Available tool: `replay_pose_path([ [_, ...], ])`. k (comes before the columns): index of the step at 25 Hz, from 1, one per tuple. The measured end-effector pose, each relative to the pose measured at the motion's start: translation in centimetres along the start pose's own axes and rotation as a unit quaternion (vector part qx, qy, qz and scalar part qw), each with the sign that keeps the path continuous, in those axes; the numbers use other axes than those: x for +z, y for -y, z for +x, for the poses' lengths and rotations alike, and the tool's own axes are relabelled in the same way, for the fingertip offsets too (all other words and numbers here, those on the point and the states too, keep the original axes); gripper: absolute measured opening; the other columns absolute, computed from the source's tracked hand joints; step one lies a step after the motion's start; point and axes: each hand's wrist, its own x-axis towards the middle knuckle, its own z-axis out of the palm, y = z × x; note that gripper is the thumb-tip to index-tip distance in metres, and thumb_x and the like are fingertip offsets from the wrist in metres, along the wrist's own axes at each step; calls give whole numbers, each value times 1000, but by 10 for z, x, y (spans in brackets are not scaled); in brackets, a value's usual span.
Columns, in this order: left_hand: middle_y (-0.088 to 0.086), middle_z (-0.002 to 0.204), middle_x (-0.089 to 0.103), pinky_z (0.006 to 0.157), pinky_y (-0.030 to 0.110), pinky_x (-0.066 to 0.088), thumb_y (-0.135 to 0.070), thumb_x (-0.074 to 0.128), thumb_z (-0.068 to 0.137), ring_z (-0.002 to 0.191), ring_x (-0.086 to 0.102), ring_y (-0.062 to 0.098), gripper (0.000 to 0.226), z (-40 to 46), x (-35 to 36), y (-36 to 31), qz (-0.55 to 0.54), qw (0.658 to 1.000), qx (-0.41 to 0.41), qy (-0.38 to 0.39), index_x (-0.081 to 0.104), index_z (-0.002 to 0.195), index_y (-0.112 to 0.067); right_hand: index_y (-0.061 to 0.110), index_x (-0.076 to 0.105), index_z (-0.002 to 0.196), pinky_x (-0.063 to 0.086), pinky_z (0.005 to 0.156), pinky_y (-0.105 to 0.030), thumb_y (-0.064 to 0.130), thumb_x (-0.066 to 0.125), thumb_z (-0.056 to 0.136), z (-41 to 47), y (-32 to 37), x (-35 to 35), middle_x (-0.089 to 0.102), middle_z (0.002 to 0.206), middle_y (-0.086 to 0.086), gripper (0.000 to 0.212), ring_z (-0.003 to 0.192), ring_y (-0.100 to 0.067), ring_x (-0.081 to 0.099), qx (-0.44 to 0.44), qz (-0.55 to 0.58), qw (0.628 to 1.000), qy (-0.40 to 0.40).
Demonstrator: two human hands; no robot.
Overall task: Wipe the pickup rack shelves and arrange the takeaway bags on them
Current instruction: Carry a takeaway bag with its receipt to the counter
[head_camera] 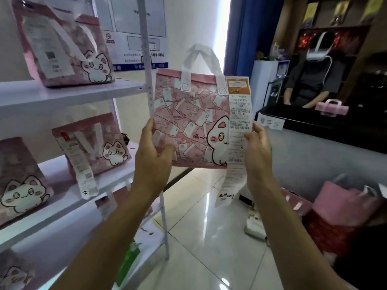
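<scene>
Holding a pink fabric takeaway bag printed with white cartoon cats [190, 120] up in the air, upright, the left hand [154, 155] is clamped on its lower left edge and the right hand [258, 151] on its right edge, pressing the long white paper receipt [237, 130] that hangs from the bag's top right corner past its bottom. The bag is just beyond the right front post of the white metal pickup rack [69, 91], off its shelves. A similar pink bag [62, 49] stands near the right edge of the top shelf; another bag [92, 145] stands at the right end of the middle shelf.
</scene>
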Motion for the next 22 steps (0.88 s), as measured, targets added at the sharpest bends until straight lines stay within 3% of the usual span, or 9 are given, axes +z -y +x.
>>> replay_pose_path([
  [3,-3,135,55,62,3,49,-12,52,98,101,62,-5,55,0,43,5,-30,999,-19,28,33,149,-23,32,56,124,55,56,-17,26,46,101,12,-7,-38,75,106,6,25,84,-4,74,2,-9,1000,-29],
  [7,-4,132,55,62,10,53,-16,51,98,106,62,7,51,11,96,21,-51,996,-29,69,35,146,-23,31,57,124,56,57,-18,28,47,101,34,-19,-77,75,102,6,25,83,-6,74,1,-29,997,-77],
  [11,-4,131,55,64,16,56,-21,53,97,105,63,9,49,39,143,43,-85,990,-50,103,37,144,-25,32,57,122,55,56,-19,31,47,102,70,-32,-100,75,99,7,23,78,-4,73,-4,-61,993,-105],
  [15,-4,123,60,75,36,62,-19,56,95,106,66,17,49,75,186,62,-125,980,-84,132,40,141,-26,28,56,124,56,57,-19,29,45,103,112,-43,-112,75,100,6,23,81,-6,73,-9,-71,989,-129],
  [19,-8,121,60,71,20,60,-23,55,96,107,65,12,48,110,226,79,-110,980,-65,153,39,142,-25,27,56,122,56,60,-20,28,43,105,153,-60,-116,73,103,2,22,80,-8,73,-16,-78,985,-155],
  [22,-3,129,56,74,18,59,-24,54,98,112,62,17,48,132,255,93,-111,976,-63,177,37,143,-25,29,55,122,57,65,-26,29,41,105,181,-76,-121,74,104,1,22,84,-13,73,-14,-84,981,-177],
])
